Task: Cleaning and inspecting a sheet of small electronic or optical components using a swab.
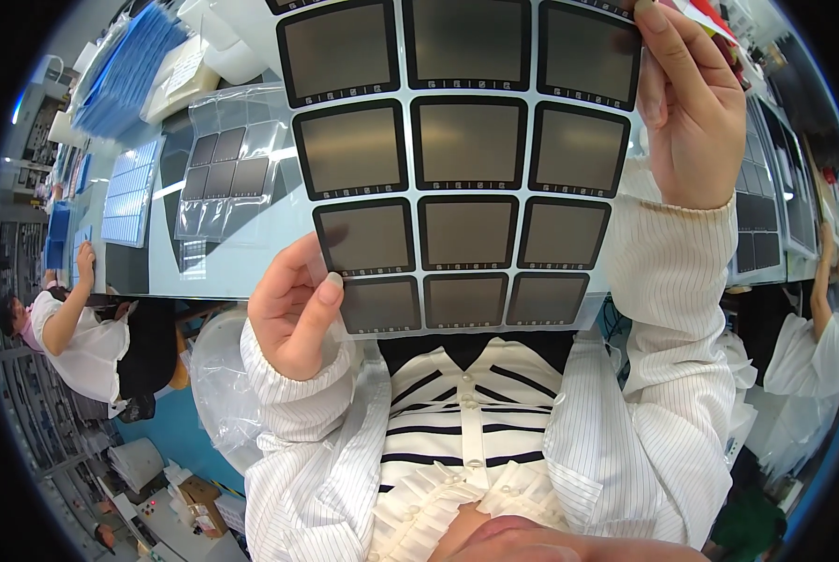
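Note:
A clear film sheet (pixel 413 281) carries rows of dark grey rectangular panels, each with a black border and small marks along its lower edge. It is raised in front of my body, and its far end runs out of view at the top. My left hand (pixel 296 304) pinches the sheet's lower left edge, thumb on the near face. At the upper right edge, my right hand (pixel 693 108) grips it between thumb and fingers. The sheet hides the table part behind it.
Left on the table (pixel 279 225) lie a clear plastic sleeve (pixel 265 192) with dark panels and a blue-white gridded tray (pixel 129 192). Blue sheets (pixel 129 75) are stacked farther back. More dark panels (pixel 757 215) lie right. People sit at the left (pixel 73 337) and right (pixel 808 351).

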Demonstrator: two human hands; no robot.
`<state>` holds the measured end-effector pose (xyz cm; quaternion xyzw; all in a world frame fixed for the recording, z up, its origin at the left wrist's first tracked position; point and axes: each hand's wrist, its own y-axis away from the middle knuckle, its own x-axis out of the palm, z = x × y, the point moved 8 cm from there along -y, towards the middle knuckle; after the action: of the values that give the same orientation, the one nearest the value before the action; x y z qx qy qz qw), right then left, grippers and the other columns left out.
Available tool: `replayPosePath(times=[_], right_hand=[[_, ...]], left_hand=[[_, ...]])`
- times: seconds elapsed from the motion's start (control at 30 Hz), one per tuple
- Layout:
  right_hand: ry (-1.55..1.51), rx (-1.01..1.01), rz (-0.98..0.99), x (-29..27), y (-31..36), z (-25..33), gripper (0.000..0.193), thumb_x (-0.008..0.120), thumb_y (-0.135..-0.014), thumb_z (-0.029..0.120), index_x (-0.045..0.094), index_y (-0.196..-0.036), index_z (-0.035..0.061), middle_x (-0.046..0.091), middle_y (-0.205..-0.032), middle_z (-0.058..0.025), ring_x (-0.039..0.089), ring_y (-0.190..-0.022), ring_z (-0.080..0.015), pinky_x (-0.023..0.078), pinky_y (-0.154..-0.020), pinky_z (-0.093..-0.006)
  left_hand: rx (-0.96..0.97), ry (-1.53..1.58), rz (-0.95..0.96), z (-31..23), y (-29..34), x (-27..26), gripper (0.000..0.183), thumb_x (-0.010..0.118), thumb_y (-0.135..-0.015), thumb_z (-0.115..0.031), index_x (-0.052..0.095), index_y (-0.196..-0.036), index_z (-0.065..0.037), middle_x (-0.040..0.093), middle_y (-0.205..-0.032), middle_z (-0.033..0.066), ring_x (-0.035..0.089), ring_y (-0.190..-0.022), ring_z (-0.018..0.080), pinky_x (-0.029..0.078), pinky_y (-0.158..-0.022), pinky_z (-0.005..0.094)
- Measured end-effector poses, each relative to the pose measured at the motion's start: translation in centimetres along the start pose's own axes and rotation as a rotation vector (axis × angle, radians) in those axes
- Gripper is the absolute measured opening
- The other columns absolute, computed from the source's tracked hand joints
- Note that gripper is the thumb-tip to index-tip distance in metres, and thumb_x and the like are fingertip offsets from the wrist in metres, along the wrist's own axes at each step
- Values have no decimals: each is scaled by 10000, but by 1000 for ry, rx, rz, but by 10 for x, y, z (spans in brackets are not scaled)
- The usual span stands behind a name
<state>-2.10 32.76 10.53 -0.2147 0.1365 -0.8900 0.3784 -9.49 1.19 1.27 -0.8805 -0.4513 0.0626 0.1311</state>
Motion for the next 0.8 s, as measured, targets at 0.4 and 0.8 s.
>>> replayPosePath(times=[0.4, 0.8], right_hand=[[6, -47, 17, -24, -6, 3, 126, 591, -907, 127, 629, -906, 7, 572, -593, 7, 357, -355, -21, 254, -349, -159], [35, -55, -66, -43, -17, 8, 122, 600, -901, 122, 629, -917, 5, 547, -582, 32, 358, -376, -16, 263, -382, -153]], left_hand=[[-42, -24, 158, -10, -1, 28, 552, 520, -858, -31, 326, -1360, 89, 588, -726, 67, 530, -572, 89, 421, -562, 192], [-45, -49, 195, -11, -10, 43, 511, 521, -843, 9, 384, -1330, 81, 561, -715, 37, 532, -576, 84, 431, -555, 194]])
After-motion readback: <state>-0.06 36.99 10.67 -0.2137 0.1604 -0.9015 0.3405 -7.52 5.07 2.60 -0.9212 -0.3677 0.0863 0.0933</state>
